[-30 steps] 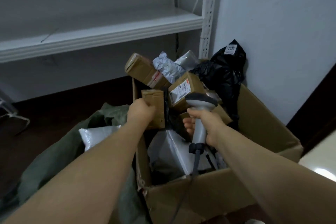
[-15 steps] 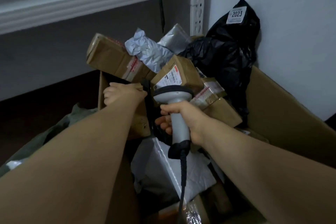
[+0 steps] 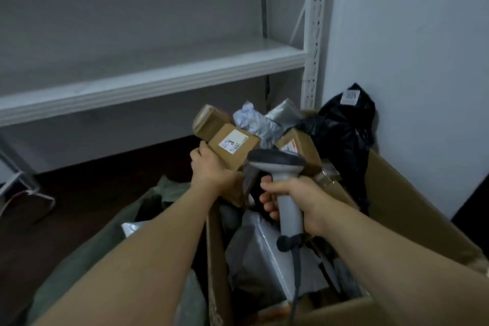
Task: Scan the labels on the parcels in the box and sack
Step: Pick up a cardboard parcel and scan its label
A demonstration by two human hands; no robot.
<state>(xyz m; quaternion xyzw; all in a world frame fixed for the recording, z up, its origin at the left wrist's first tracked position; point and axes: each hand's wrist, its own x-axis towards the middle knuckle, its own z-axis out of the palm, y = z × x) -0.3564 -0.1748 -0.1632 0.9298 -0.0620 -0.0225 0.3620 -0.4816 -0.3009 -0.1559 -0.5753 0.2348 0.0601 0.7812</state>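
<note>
My left hand (image 3: 211, 169) grips a small brown parcel (image 3: 232, 147) lifted above the open cardboard box (image 3: 412, 219); its white label (image 3: 232, 141) faces up. My right hand (image 3: 293, 198) holds a grey barcode scanner (image 3: 283, 182) by the handle, its dark head just right of the lifted parcel. Behind lie another brown parcel (image 3: 207, 120), a crumpled silver mailer (image 3: 254, 120), a labelled brown parcel (image 3: 299, 145) and a black bag (image 3: 344, 130) with a small tag. White mailers (image 3: 264, 254) fill the box bottom. A green sack (image 3: 87, 254) with a white parcel (image 3: 133, 227) sits left.
A white metal shelf (image 3: 148, 79) runs across behind the box, its upright post (image 3: 315, 34) against the pale wall at right. The scanner cable (image 3: 296, 286) hangs down over the box's front edge. Dark floor lies to the left, with a metal frame (image 3: 18, 174) at the far left.
My left hand has lifted the small brown parcel out of the pile and turned its label upward. The scanner stays beside it. The camera has tilted up, showing more shelf.
</note>
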